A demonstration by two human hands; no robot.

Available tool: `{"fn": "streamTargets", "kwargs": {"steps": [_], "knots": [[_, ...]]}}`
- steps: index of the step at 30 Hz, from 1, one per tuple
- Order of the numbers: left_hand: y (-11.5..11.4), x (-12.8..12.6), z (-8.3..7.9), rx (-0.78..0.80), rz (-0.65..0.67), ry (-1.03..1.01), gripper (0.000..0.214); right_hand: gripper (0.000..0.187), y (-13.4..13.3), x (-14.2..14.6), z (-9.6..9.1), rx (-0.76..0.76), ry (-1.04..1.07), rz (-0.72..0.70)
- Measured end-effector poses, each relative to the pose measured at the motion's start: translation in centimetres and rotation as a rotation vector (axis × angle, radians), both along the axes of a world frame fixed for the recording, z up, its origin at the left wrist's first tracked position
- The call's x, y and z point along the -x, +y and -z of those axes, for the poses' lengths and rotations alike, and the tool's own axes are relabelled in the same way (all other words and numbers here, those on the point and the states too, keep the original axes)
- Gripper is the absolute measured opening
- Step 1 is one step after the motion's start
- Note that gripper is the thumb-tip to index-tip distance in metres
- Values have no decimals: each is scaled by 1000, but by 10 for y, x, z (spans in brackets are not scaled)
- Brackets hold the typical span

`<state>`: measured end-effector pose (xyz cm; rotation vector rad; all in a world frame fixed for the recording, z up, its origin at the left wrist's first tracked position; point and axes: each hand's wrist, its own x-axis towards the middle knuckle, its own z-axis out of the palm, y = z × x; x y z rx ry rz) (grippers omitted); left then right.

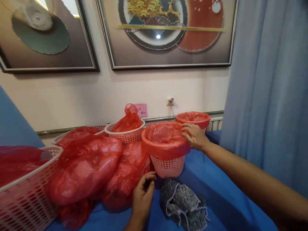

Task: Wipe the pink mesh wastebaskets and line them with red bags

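Observation:
A pink plastic basket (168, 165) stands upright on the blue-covered surface, with a red plastic bag (166, 141) lining it and folded down over its rim. My right hand (195, 136) rests at the right side of that rim, its fingers stretched out and touching the red plastic. Low in front, my left hand (143, 194) is beside the basket's base, fingers loosely curved with a gap to the thumb and nothing visible between them. Just right of it lies a crumpled grey cloth (184, 203) with pale stitched edges.
Loose red bags (89, 166) are heaped on the left, beside a large white basket (26, 189). Another basket (125, 136) and a red-lined basket (193, 118) stand behind. A blue curtain (269, 96) hangs on the right; a wall socket (169, 101) is at the back.

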<state>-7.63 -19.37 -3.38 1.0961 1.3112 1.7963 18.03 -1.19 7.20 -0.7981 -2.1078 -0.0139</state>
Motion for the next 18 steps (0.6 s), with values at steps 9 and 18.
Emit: {"fn": "streamTargets", "kwargs": {"steps": [9,18], "knots": [[-2,-5,68,198,245,365,10,33,-15,-15,19,411,50,18],[1,1,88,333,329,375,11,6,18,14,28,401,209,67]]}}
